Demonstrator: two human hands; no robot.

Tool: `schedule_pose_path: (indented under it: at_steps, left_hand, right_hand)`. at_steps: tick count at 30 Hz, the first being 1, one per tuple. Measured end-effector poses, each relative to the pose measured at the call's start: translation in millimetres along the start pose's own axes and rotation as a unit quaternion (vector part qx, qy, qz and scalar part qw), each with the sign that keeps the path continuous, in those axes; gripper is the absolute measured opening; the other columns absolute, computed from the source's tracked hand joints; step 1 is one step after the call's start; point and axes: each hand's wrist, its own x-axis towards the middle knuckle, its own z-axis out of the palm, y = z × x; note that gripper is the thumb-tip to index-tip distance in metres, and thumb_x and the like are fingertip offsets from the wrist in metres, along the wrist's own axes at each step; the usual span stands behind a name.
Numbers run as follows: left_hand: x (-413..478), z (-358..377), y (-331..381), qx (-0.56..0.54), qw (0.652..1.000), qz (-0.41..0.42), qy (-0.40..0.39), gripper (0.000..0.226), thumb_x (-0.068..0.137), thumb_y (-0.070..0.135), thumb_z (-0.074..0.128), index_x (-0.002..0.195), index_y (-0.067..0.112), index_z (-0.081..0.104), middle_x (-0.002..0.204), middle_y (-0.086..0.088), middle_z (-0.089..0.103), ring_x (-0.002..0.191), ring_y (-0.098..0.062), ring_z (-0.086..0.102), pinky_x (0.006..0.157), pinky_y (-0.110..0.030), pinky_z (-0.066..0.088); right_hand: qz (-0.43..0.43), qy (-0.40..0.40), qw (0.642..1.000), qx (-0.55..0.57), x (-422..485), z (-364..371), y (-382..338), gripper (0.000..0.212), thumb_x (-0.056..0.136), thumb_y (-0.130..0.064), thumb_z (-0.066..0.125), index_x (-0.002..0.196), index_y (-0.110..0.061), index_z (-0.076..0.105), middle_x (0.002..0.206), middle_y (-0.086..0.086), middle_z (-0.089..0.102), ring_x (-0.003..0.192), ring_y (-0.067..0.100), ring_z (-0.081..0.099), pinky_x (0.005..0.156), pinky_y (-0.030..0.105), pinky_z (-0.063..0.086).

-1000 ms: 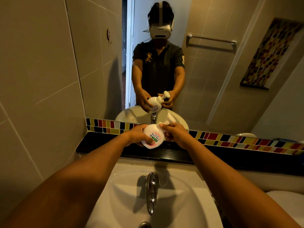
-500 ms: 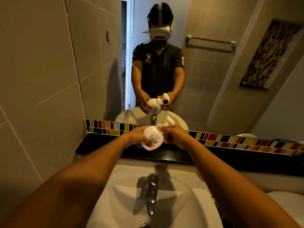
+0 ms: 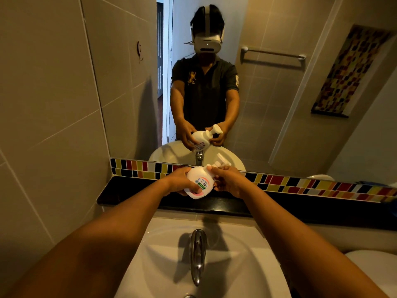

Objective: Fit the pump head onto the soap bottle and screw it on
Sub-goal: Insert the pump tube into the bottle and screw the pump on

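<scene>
above the sink [image 3: 247, 250], my left hand [image 3: 179, 182] gripped the tilted soap bottle [image 3: 198, 183]. my right hand [image 3: 227, 179] closed round the pump head [image 3: 221, 162], seemingly seated on its neck.

I look down on a white basin [image 3: 163, 250] with a chrome tap [image 3: 198, 254] below a black ledge [image 3: 133, 197]. A multicoloured tile strip [image 3: 322, 187] runs under a wall mirror [image 3: 279, 117], which reflects a towel rail [image 3: 272, 53]; beige tiles [image 3: 47, 104] cover the left wall in dim, warm light.
</scene>
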Motion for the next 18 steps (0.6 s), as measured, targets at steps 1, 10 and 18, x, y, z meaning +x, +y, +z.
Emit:
schedule_pose_path:
  at_steps: [1, 10, 18]
  left_hand:
    - [0.1, 0.6, 0.4, 0.001, 1.0, 0.0, 0.001, 0.058, 0.074, 0.016, 0.081, 0.124, 0.02, 0.053, 0.118, -0.005, 0.064, 0.108, -0.026, 0.062, 0.079, -0.037, 0.06]
    - [0.0, -2.7, 1.7, -0.009, 1.0, 0.004, 0.005, 0.056, 0.074, 0.015, 0.081, 0.122, 0.019, 0.054, 0.116, -0.005, 0.065, 0.105, -0.024, 0.063, 0.075, -0.033, 0.06]
    - [1.3, 0.7, 4.4, 0.003, 1.0, -0.002, 0.006, 0.057, 0.073, 0.017, 0.082, 0.122, 0.021, 0.054, 0.115, -0.004, 0.065, 0.106, -0.024, 0.064, 0.076, -0.034, 0.06]
  right_hand:
    - [0.0, 0.001, 1.0, -0.008, 0.5, 0.3, 0.9, 0.043, 0.083, -0.04, 0.073, 0.108, -0.007, 0.064, 0.087, 0.012, 0.068, 0.07, 0.019, 0.062, 0.063, 0.029, 0.053]
    - [-0.001, -0.026, 1.0, 0.005, -1.8, -0.2, -0.4, 0.038, 0.088, -0.027, 0.067, 0.122, -0.012, 0.057, 0.11, 0.017, 0.066, 0.088, 0.026, 0.064, 0.067, 0.032, 0.054]
    - [-0.019, 0.011, 0.999, -0.041, -0.1, 3.9, 2.3, 0.038, 0.085, -0.046, 0.068, 0.102, -0.013, 0.065, 0.09, 0.009, 0.071, 0.08, 0.021, 0.063, 0.068, 0.03, 0.052]
